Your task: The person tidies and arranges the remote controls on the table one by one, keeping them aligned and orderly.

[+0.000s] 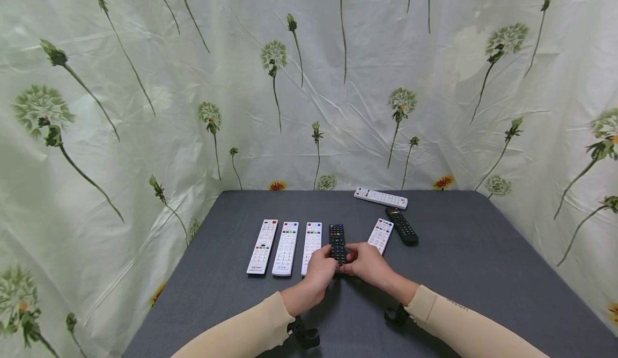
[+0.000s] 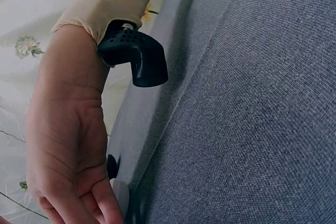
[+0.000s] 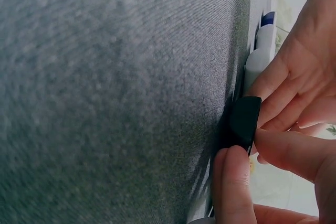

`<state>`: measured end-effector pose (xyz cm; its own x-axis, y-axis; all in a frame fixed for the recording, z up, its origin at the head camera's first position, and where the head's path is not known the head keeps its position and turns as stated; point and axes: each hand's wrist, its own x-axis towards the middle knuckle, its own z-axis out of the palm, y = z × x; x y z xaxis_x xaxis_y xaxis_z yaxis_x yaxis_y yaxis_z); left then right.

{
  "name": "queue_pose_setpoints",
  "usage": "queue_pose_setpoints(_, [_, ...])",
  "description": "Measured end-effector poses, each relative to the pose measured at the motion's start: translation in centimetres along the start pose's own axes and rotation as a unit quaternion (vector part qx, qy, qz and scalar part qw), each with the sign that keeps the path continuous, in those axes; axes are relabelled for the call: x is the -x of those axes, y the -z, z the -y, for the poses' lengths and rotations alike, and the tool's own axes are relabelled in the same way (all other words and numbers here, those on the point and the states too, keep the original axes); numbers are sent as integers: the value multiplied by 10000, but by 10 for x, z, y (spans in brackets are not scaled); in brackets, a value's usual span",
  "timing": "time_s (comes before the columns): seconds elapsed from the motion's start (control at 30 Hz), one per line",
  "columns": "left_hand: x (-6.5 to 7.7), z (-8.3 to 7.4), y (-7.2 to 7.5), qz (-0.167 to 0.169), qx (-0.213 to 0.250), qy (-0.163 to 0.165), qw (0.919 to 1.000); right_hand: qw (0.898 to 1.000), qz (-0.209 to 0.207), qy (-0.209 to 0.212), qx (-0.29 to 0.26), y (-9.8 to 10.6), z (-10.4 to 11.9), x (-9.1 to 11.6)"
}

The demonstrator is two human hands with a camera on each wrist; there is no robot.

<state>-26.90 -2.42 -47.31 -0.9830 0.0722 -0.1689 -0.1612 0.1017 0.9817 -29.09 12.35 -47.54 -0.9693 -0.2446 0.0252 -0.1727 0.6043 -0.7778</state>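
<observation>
A black remote control (image 1: 337, 240) lies on the dark grey table at the right end of a row, its near end between the two hands. My right hand (image 1: 369, 264) pinches that near end; the right wrist view shows the thumb and fingers on the black remote (image 3: 244, 121). On its other side, my left hand (image 1: 319, 272) touches the black remote with fairly straight fingers. The left hand partly covers the near end of a white remote (image 1: 313, 240). Another white remote (image 1: 381, 234) lies tilted beyond the right hand, its lower part hidden.
Two more white remotes, one at the far left (image 1: 263, 246) and one beside it (image 1: 286, 248), lie in the row. A second black remote (image 1: 402, 226) lies slanted at the right. A white remote (image 1: 380, 198) lies crosswise near the back edge. Behind hangs a flowered curtain (image 1: 367, 106).
</observation>
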Motion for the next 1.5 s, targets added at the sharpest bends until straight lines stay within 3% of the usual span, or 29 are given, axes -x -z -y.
queue_pose_setpoints(0.2, [-1, -1, -1, 48, 111, -96, 9999, 9991, -146, 66, 384, 2, -2, 0])
queue_pose_setpoints(0.47, [1, -3, -1, 4, 55, -159, 9999, 9997, 20, -38, 261, 7, -2, 5])
queue_pose_setpoints(0.7, [-1, -9, -1, -122, -151, -533, 9984, 9998, -18, 24, -200, 21, 3, 11])
queue_pose_setpoints(0.93, [-14, -21, -7, -277, -277, -977, 9944, 9986, -359, -20, -387, 41, 6, 15])
queue_pose_setpoints(1.1, [-27, -23, -18, -116, -341, -1105, 9932, 9964, -678, -251, -453, 51, -3, 18])
queue_pose_setpoints(1.23, [-37, -24, -30, 110, -670, -1085, 9918, 9941, -868, -498, -420, 58, -13, 21])
queue_pose_setpoints(1.5, [-50, -22, -50, 593, -1394, -1010, 9833, 9929, -812, -814, -317, 61, -31, 28])
